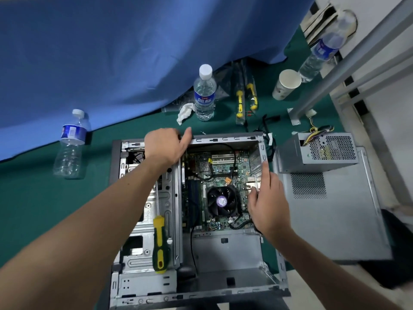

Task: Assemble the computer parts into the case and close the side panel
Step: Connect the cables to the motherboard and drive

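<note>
The open grey computer case (223,285) lies flat on the green table, its motherboard (225,166) and black CPU fan (221,201) exposed. My left hand (166,146) grips the case's far top rim, thumb stretched along the edge. My right hand (268,198) holds the case's right wall, fingers curled over it beside the fan. A yellow-and-green screwdriver (159,242) rests on the drive cage inside the case. The grey power supply (317,151) sits outside on the right, on top of the loose side panel (335,220).
Water bottles stand at the back (204,92), left (70,144) and far right (324,48). A paper cup (286,83), bagged yellow screwdrivers (245,99) and a crumpled tissue (184,113) lie behind the case. A blue cloth (111,52) hangs at the back; a metal frame (335,74) rises right.
</note>
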